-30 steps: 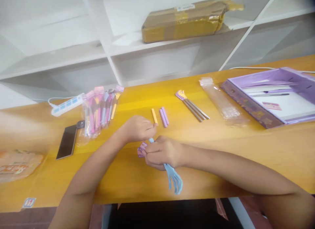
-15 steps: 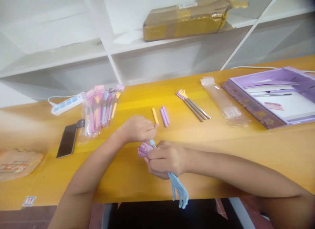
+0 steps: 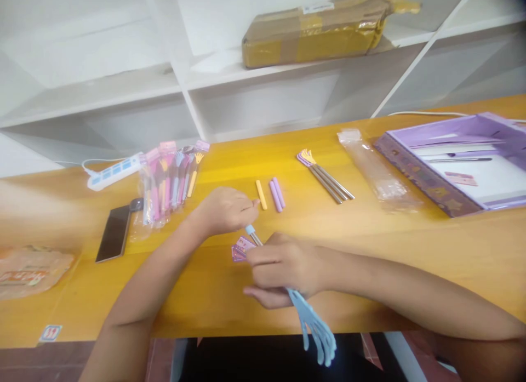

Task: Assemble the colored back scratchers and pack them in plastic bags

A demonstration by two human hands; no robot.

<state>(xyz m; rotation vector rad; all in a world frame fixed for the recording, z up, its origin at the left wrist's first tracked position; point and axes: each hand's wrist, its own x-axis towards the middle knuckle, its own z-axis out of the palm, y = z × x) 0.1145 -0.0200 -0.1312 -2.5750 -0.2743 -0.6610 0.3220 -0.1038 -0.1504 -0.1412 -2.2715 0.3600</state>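
Observation:
My left hand (image 3: 226,211) is closed around the light blue handle end (image 3: 250,229) of a back scratcher. A short stretch of its metal rod (image 3: 257,239) shows between my two hands. My right hand (image 3: 283,269) wraps the rod nearer the other end, and the blue hand-shaped head (image 3: 314,324) sticks out below it, past the table's front edge. Small purple printed cards (image 3: 242,247) lie beside my right fingers, partly covered by them. Just beyond my left hand are a yellow handle tube (image 3: 261,195) and two purple handle tubes (image 3: 276,195).
Metal-rod scratchers with yellow and purple heads (image 3: 324,176) lie right of centre. Next to them are a clear plastic bag (image 3: 370,165) and a purple box (image 3: 431,176). At left are bagged scratchers (image 3: 168,179), a phone (image 3: 114,234) and a power strip (image 3: 115,172).
My right hand has shifted slightly right, and the blue head has swung further right and down. More metal rod shows between my hands. Its lower fingers have loosened a little.

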